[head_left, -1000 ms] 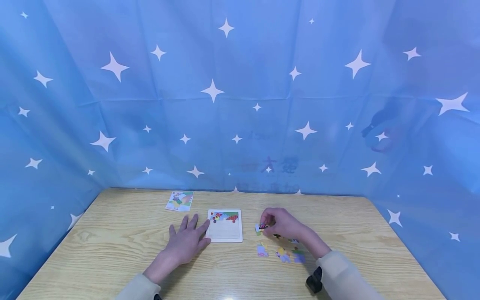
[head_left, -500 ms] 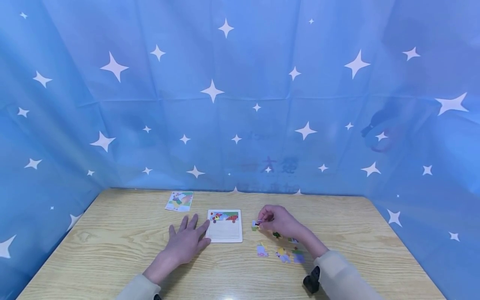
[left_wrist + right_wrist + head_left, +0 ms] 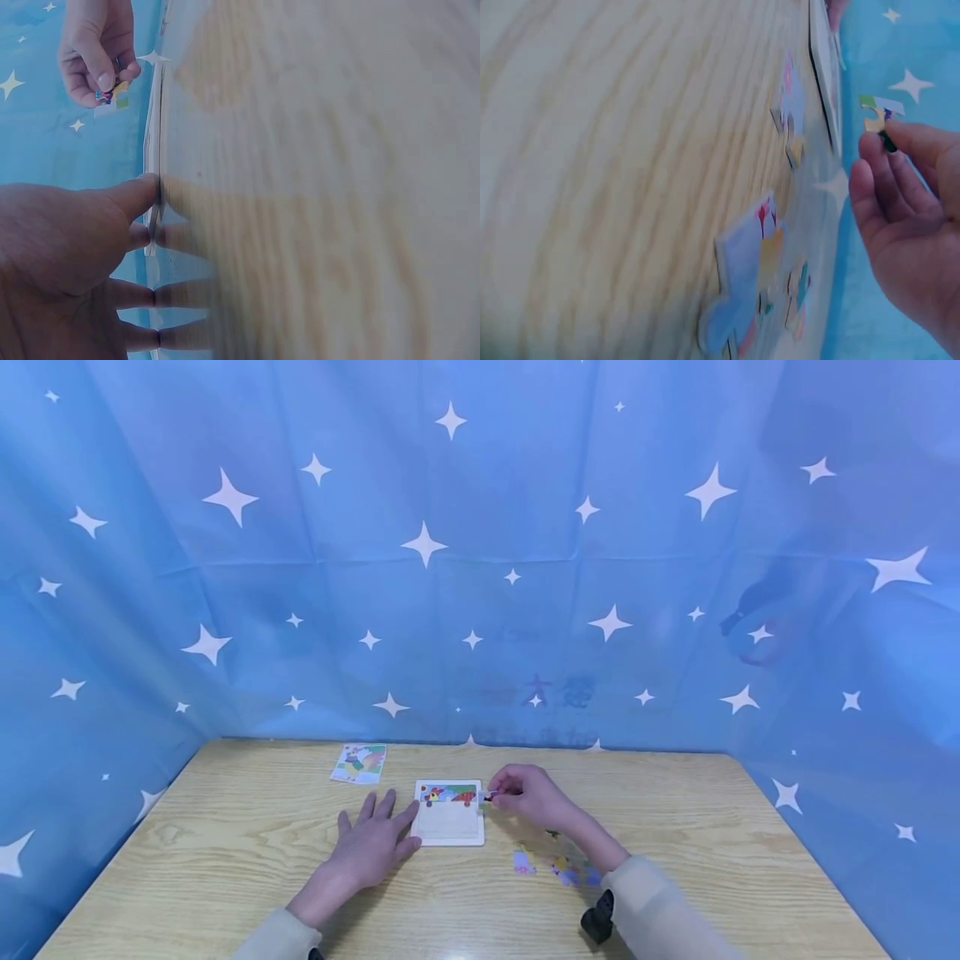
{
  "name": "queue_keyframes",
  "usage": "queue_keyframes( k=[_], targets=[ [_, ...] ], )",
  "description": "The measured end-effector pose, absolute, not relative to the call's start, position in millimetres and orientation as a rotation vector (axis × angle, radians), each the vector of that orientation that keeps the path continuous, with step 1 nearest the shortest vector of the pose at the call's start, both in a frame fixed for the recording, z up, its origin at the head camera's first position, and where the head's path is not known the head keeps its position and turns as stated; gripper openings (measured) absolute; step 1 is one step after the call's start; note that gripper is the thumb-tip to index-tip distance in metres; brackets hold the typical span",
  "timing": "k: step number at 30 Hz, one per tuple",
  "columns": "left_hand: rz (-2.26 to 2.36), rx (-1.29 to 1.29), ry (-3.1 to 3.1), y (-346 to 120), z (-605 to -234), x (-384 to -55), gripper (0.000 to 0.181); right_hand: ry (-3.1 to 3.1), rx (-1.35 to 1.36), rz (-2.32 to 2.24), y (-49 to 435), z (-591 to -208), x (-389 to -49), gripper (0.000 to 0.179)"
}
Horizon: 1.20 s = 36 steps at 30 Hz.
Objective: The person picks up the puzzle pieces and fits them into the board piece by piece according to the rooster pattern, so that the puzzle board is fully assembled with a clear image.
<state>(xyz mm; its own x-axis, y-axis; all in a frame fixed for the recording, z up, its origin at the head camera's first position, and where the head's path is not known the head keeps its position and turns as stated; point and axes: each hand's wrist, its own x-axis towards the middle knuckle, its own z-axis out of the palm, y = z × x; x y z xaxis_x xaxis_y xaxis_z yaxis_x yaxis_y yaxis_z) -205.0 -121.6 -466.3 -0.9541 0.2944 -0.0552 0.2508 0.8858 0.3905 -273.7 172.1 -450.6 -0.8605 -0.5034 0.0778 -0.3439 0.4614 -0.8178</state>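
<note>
In the head view my left hand lies on the table with fingers spread, index fingertip and thumb touching the left edge of a white puzzle tray. The tray's top row carries colourful fitted pieces, and its lower part is blank white. Just off the tray's right edge, my right hand pinches a jigsaw piece between thumb and fingers. The wrist views show that piece raised above the table, with green, pale and yellow parts.
Several loose jigsaw pieces lie right of the tray, near and below my right forearm. A printed picture card sits at the back left. Behind the table hangs a blue curtain with white stars.
My right hand has moved left with the jigsaw piece, from above the loose pieces to the tray's right edge. The left hand has stayed put.
</note>
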Motion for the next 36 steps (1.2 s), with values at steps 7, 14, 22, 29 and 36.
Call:
queue_keyframes(
  k=[7,14,22,29,36],
  targets=[
    [0.586,0.421,2.94,-123,-464,-205,0.056,2.548,-0.713,-1.338,160,-451,-271,0.006],
    [0.574,0.417,2.948,-122,-463,-205,0.058,2.584,-0.753,-1.331,144,-452,-271,0.005],
    [0.573,0.409,2.953,-122,-462,-204,0.058,2.544,-0.819,-1.373,122,-455,-274,0.007],
    [0.562,0.397,2.951,-121,-462,-204,0.058,2.584,-0.734,-1.355,103,-461,-277,0.008],
    [0.55,0.415,2.961,-120,-460,-204,0.057,2.61,-0.747,-1.35,90,-464,-276,0.008]
  ],
)
